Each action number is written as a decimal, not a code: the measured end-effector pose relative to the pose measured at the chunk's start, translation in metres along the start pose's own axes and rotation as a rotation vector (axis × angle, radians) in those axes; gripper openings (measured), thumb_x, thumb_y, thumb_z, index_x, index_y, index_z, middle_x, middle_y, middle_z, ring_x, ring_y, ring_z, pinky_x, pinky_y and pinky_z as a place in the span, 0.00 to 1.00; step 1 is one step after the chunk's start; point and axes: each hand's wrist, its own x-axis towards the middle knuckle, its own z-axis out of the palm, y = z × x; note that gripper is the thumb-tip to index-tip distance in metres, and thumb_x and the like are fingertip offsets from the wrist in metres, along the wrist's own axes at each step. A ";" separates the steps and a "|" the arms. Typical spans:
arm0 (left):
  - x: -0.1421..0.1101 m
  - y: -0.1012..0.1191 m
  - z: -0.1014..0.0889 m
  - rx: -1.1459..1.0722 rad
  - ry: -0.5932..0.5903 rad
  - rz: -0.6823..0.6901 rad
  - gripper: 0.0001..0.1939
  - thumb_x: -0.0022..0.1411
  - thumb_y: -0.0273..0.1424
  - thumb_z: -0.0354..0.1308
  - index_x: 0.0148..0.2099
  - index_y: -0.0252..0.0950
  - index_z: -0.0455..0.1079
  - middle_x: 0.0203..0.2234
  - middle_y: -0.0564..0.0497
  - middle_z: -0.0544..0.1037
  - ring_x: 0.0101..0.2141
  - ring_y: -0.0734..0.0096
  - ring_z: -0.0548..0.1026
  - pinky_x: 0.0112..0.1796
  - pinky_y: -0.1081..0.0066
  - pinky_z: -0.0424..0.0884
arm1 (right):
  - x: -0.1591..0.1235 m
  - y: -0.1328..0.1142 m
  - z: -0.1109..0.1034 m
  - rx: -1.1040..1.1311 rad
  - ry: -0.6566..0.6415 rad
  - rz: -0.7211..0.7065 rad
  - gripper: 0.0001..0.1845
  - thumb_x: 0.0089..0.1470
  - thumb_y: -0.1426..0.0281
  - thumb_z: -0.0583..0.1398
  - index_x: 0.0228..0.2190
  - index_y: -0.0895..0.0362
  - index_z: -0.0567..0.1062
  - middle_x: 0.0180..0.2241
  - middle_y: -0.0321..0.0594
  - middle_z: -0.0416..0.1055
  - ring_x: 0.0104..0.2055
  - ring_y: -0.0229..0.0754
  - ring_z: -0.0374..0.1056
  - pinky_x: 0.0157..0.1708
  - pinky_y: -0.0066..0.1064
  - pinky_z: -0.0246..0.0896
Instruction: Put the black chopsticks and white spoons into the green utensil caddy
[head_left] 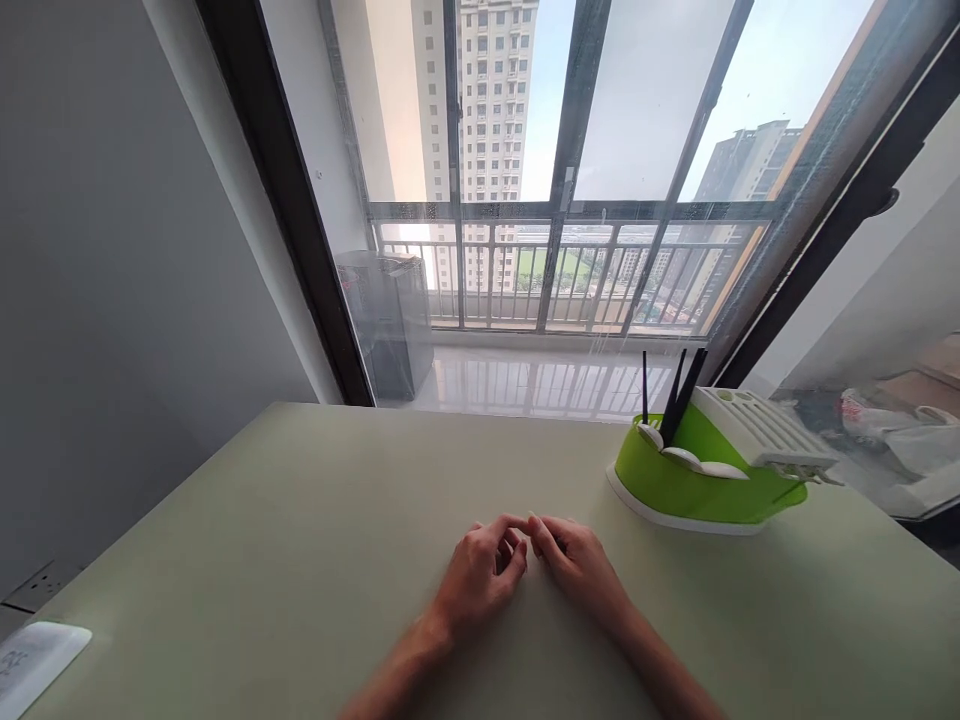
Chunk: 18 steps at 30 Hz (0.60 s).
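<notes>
My left hand [484, 575] rests on the pale green table [300, 560], its fingers curled and the thumb bent in near their tips, with nothing inside. Its forefinger reaches across to my right hand [576, 560]. The right hand is closed, thumb and forefinger pinched around that left fingertip, with the other fingers folded under and partly hidden. To the right of my hands, apart from them, stands a green and white cutlery holder [690, 485]. Several black chopsticks [681, 400] stick up out of it, and white spoon-shaped pieces [682, 458] line its front rim.
The holder has a white slotted top [757, 425]. At the table's near left corner lies a white object [37, 655] with markings, cut off by the frame. A wall socket [41, 585] is beside it. Beyond the far edge is a glass door onto a balcony with a grey cabinet [397, 320].
</notes>
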 end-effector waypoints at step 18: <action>0.000 0.004 -0.001 -0.001 -0.012 -0.044 0.12 0.69 0.34 0.53 0.50 0.42 0.74 0.32 0.55 0.81 0.30 0.71 0.75 0.45 0.68 0.69 | 0.001 -0.002 -0.001 -0.035 -0.004 -0.009 0.30 0.70 0.53 0.45 0.24 0.54 0.72 0.23 0.34 0.71 0.27 0.38 0.64 0.33 0.28 0.54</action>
